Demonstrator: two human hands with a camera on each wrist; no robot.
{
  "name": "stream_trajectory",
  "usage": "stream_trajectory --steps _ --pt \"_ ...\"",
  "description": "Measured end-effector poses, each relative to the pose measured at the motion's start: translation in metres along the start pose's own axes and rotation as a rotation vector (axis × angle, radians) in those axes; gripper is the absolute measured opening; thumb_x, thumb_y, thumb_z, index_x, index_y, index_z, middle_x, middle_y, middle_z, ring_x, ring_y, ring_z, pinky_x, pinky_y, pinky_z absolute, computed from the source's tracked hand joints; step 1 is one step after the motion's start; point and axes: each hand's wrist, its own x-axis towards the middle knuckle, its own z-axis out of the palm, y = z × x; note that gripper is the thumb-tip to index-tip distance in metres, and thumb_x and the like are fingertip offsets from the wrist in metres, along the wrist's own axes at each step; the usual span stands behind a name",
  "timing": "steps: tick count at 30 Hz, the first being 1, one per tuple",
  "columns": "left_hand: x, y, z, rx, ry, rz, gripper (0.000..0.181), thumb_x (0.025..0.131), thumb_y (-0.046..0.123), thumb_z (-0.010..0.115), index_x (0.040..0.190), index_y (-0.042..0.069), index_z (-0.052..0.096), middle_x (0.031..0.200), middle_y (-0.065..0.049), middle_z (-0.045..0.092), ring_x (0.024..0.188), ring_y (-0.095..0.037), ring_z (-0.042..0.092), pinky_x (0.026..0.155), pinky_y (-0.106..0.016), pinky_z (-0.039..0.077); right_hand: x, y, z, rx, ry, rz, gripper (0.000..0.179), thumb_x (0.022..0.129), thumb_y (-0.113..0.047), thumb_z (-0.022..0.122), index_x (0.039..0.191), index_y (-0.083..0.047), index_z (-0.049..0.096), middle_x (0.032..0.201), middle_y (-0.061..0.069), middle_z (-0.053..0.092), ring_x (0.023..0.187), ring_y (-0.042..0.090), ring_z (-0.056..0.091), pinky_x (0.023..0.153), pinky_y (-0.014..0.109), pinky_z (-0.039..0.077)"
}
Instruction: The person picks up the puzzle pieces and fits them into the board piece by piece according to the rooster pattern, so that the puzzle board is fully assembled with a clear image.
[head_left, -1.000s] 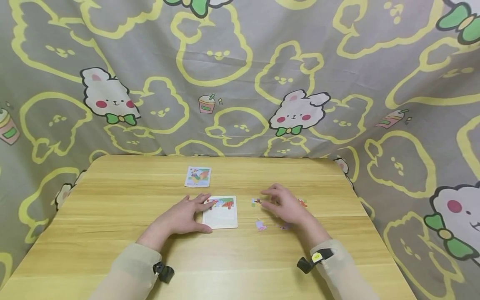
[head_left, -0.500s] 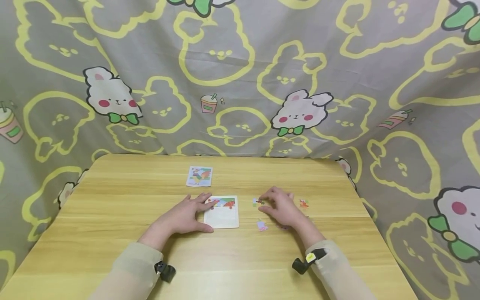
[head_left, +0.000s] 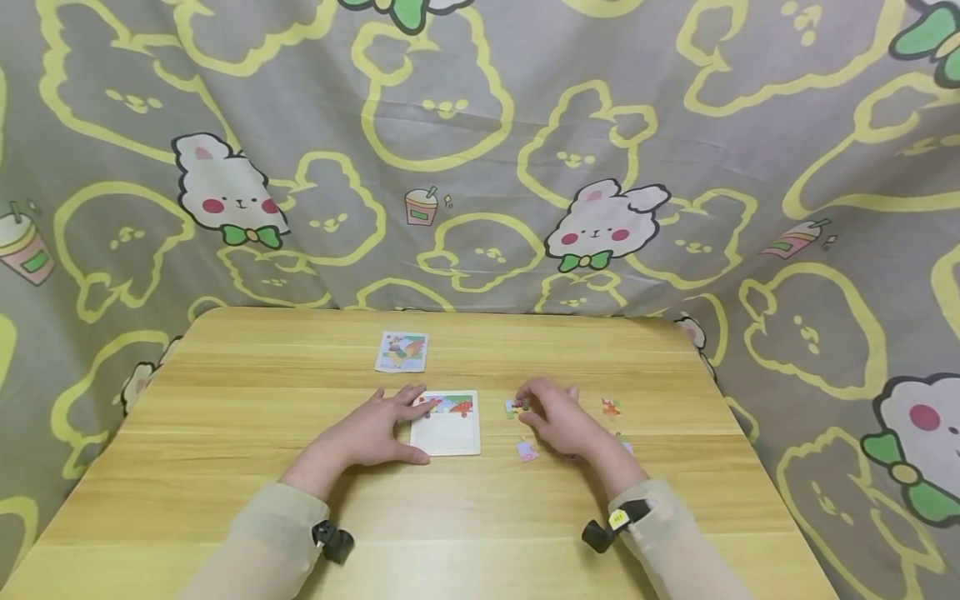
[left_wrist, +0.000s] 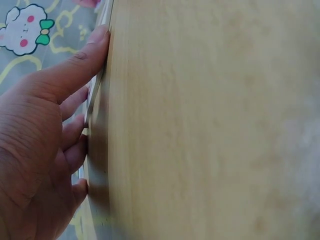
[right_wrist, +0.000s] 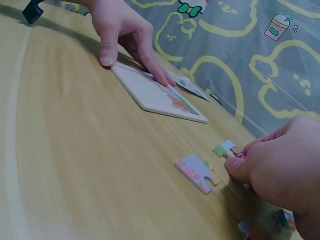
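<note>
My left hand (head_left: 375, 429) rests at the left side of a white puzzle tray (head_left: 446, 437), fingers spread over its upper left and thumb at the lower left corner. A strip of joined pieces (head_left: 452, 405) fills the tray's top; below it the tray is bare white. Right of the tray, my right hand (head_left: 558, 417) pinches a small puzzle piece (right_wrist: 239, 154) between thumb and forefinger, low over the table. That piece is partly hidden by the fingers and shows green, pale blue and dark red. A lilac and pink piece (right_wrist: 195, 172) lies nearby.
A picture card (head_left: 402, 352) with a colourful rooster-like print lies behind the tray. An orange-red piece (head_left: 611, 408) lies right of my right hand, and other pieces sit partly hidden under that wrist. A patterned curtain (head_left: 480, 167) hangs behind the table (head_left: 465, 525).
My right hand's thumb and fingers have come together on the puzzle piece from a wider spread, and its wrist has shifted slightly left. My left hand has stayed on the tray.
</note>
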Motion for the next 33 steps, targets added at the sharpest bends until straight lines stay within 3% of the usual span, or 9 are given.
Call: stream_trajectory --steps 3,11,24,33 --pt "0.0 0.0 0.0 -0.002 -0.001 -0.001 0.097 0.08 0.063 0.085 0.16 0.021 0.05 0.173 -0.011 0.025 0.155 -0.035 0.03 0.126 -0.062 0.008 -0.001 0.001 0.003 -0.044 0.014 -0.033 0.026 0.101 -0.014 0.074 0.126 -0.01 0.067 0.116 -0.005 0.067 0.106 0.017 0.063 0.101 0.052 0.023" --pt "-0.001 -0.001 0.0 -0.004 0.003 -0.006 0.097 0.08 0.064 0.085 0.16 0.02 0.05 0.173 -0.011 0.025 0.155 -0.037 0.031 0.126 -0.064 0.008 -0.003 0.001 0.01 -0.145 0.036 -0.102 0.03 0.103 -0.016 0.071 0.131 -0.006 0.067 0.118 0.0 0.065 0.109 0.018 0.064 0.092 0.046 0.023" --pt "0.0 -0.002 0.0 0.02 0.002 0.007 0.1 0.08 0.065 0.084 0.159 0.013 0.05 0.172 -0.007 0.028 0.158 -0.03 0.026 0.127 -0.06 0.009 0.001 -0.008 0.015 -0.103 0.054 -0.127 0.026 0.104 -0.019 0.07 0.128 -0.013 0.067 0.121 -0.004 0.066 0.114 0.016 0.065 0.094 0.046 0.025" --pt "0.0 0.0 -0.002 0.026 -0.009 -0.009 0.099 0.08 0.065 0.084 0.16 0.018 0.049 0.172 -0.008 0.028 0.156 -0.031 0.029 0.127 -0.061 0.009 0.01 -0.029 0.025 -0.06 0.035 -0.158 0.029 0.104 -0.019 0.07 0.131 -0.011 0.066 0.121 -0.005 0.068 0.113 0.014 0.064 0.096 0.045 0.024"
